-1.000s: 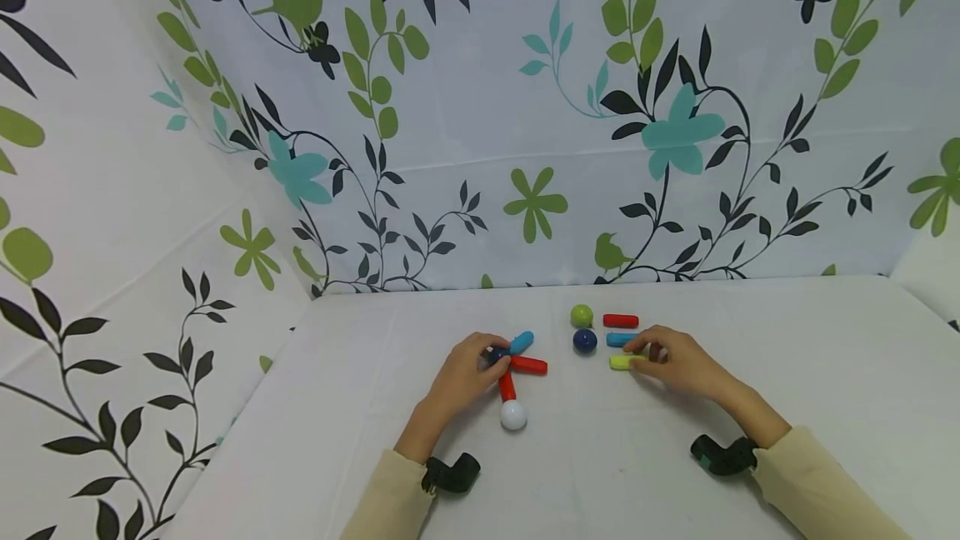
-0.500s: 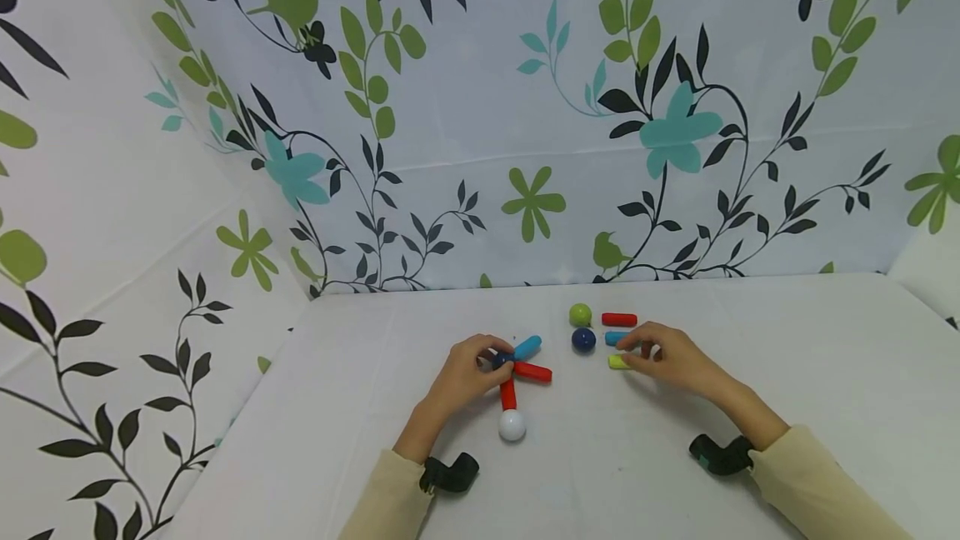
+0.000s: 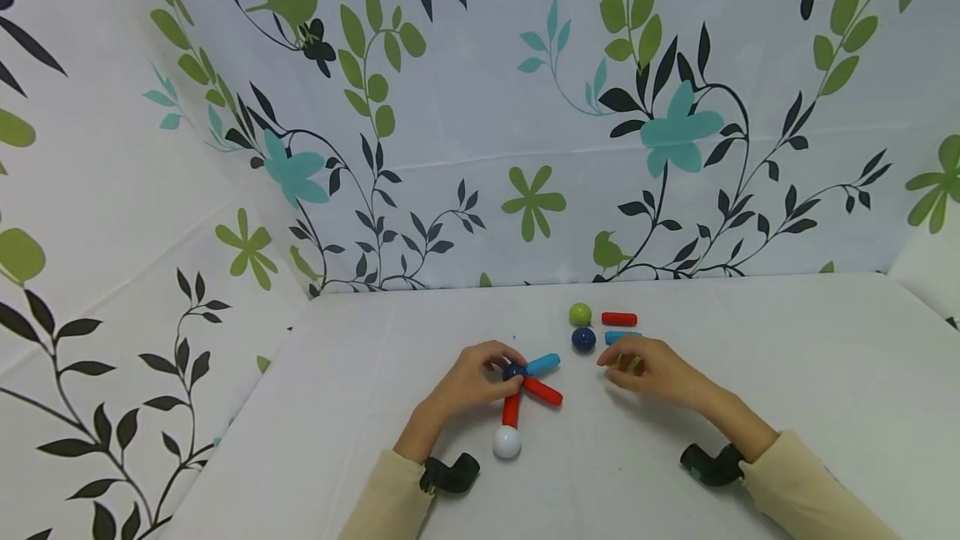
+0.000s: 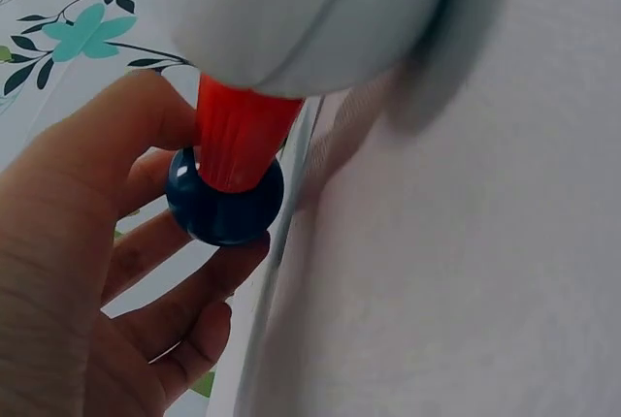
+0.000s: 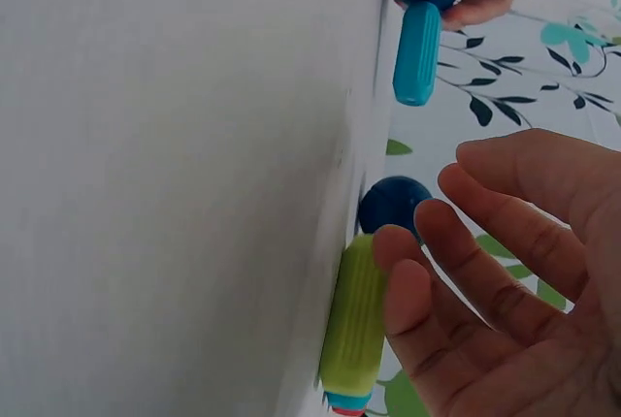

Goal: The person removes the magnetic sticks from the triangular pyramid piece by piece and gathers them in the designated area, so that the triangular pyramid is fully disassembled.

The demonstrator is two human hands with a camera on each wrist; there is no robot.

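L hand is pinching a dark-blue hub ball btwn thumb & fingertips, left of ctr on the white table; its fingers hide part of the ball from our head view. We see three rods fixed to that hub. One red rod points back toward us, long axis near-far, w/ a white ball on its near end. Next, a light-blue rod points R & slightly away; then a second red rod points R & a bit toward us, so the two spread in a V.

Further R, well apart from the hub, we've got a lime ball w/ a loose dark-blue ball just nearer. Beside them lie a far red rod &, nearer us, a loose light-blue rod, both w/ long axes L-R.

Nearest us in that row is a lime rod, also running approx L-R, mostly blocked in head view by R hand. That hand's fingers are loosely bent & spread, not wrapped round anything; we can't tell if they touch the rod.
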